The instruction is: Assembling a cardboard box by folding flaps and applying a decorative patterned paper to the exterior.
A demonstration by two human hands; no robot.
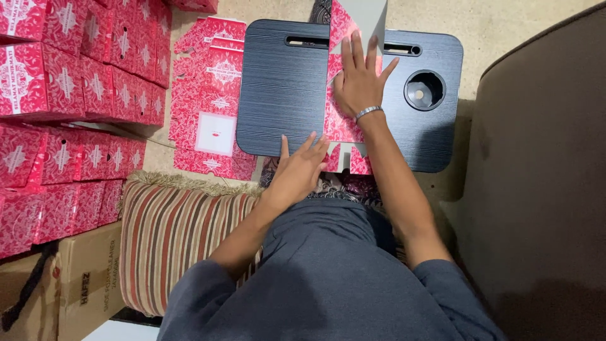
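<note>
A flat red patterned cardboard box blank (341, 123) lies on a black lap tray (284, 82), one flap folded up to show its grey inside. My right hand (360, 79), with a silver bracelet on the wrist, presses flat on the blank with fingers spread. My left hand (302, 165) rests at the tray's near edge, fingertips touching the blank's lower flap.
A stack of flat red box blanks (211, 95) lies on the floor left of the tray. Assembled red boxes (69, 82) are piled at the far left above brown cartons (88, 284). A striped cushion (170, 240) sits by my left arm, a dark sofa (543, 177) to the right.
</note>
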